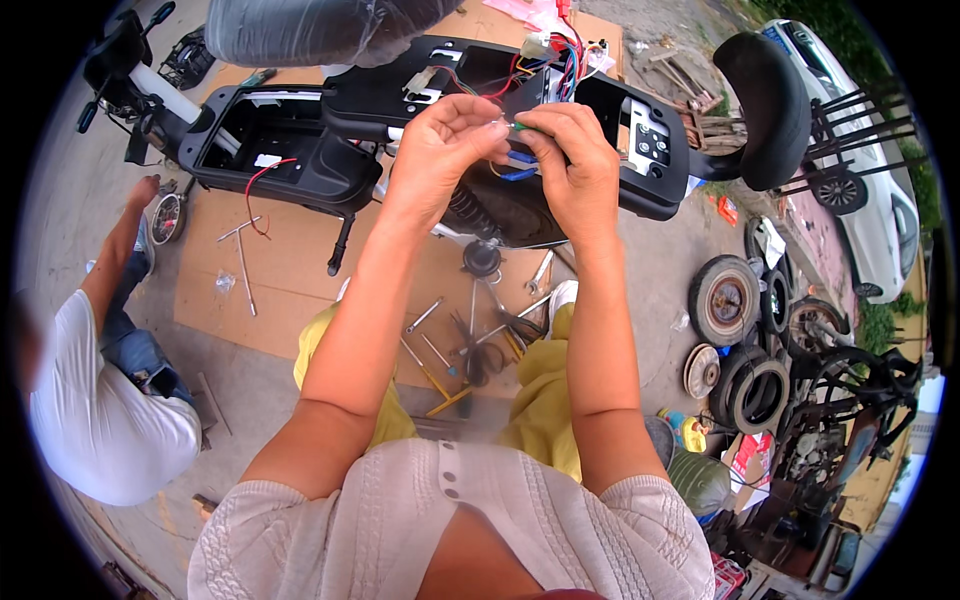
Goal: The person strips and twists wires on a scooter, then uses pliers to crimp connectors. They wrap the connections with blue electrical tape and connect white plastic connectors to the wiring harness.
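Observation:
Above an electric scooter's black body (pixel 400 110), my two hands meet fingertip to fingertip. My left hand (pixel 447 150) is closed in a pinch on a thin wire end that is hard to see. A green wire (pixel 517 126) shows at the pinched fingers of my right hand (pixel 575 155). Blue wires (pixel 520 174) loop just below that hand. Behind my hands, a bundle of coloured wires (pixel 572 62) with a white connector (pixel 536 46) rises from the open body. Another pale connector (pixel 420 80) lies on the body to the left.
The scooter's seat (pixel 330 30) is tipped up at the back. Wrenches (pixel 541 272) and a T-handle tool (pixel 243 268) lie on cardboard (pixel 205 280). A person in a white shirt (pixel 120 410) crouches at left. Tyres (pixel 724 298) and a parked white car (pixel 860 210) stand at right.

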Motion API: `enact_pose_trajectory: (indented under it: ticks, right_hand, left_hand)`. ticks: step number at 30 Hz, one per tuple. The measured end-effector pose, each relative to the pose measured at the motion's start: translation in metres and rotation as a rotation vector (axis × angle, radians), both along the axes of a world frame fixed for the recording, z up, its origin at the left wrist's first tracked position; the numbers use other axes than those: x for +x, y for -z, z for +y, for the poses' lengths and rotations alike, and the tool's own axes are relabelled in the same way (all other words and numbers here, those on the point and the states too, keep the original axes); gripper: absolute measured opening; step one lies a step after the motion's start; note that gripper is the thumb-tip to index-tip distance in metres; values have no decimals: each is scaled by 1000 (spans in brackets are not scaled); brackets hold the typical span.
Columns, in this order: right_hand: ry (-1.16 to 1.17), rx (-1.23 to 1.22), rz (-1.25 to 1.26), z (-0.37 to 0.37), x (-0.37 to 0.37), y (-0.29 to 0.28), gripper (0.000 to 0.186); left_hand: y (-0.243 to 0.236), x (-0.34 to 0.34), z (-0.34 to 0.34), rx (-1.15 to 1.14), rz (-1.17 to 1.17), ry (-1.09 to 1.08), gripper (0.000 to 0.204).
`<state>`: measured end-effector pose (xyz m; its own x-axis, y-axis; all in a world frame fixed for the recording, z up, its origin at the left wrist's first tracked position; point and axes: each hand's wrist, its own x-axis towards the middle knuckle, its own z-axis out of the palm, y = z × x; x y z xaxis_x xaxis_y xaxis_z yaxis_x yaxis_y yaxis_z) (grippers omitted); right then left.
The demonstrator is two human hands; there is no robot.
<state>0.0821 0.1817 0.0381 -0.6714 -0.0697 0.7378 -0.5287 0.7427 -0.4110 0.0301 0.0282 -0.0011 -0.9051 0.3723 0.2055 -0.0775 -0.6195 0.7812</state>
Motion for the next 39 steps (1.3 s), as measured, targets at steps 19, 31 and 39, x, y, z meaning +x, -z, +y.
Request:
enact_pose_trajectory:
  ticks: [19, 31, 39]
  right_hand:
    - [76, 34, -26, 5, 8, -9, 16]
    - [88, 190, -30, 8, 9, -7, 17]
    - [62, 165, -98, 6, 9, -5, 12]
  left_hand:
    - [0, 3, 3, -327, 135, -153, 12]
    - [-4, 7, 4, -566, 454, -355, 9]
    - [-7, 9, 3, -649, 549, -406, 11]
